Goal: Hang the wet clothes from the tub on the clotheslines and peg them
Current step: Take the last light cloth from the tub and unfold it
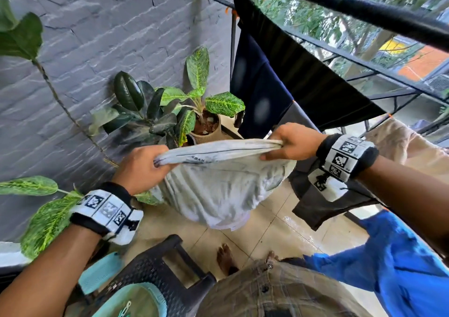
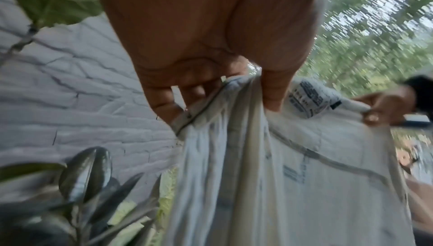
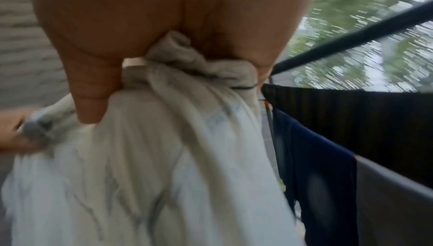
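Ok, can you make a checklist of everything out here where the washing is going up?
Surface: tiled floor, wet patch.
Job's things: white cloth stretched between both hands, not on a line; dark clothes hung on the line; tub bottom left.
Clutter: dark stool, blue cloth.
Hands: left hand and right hand each grip the white cloth's top edge.
Cables: nothing seen.
Surroundings: grey brick wall, potted plants, trees outside.

Both wrist views are smeared, so the trees behind are just streaks. The white garment [image 1: 218, 185] has printed lettering on its band, only partly readable, and its label [image 2: 309, 98] is too blurry to read. The teal tub [image 1: 136, 299] is cut off by the bottom edge. The left hand [image 3: 14, 135] is a blur at the frame edge.
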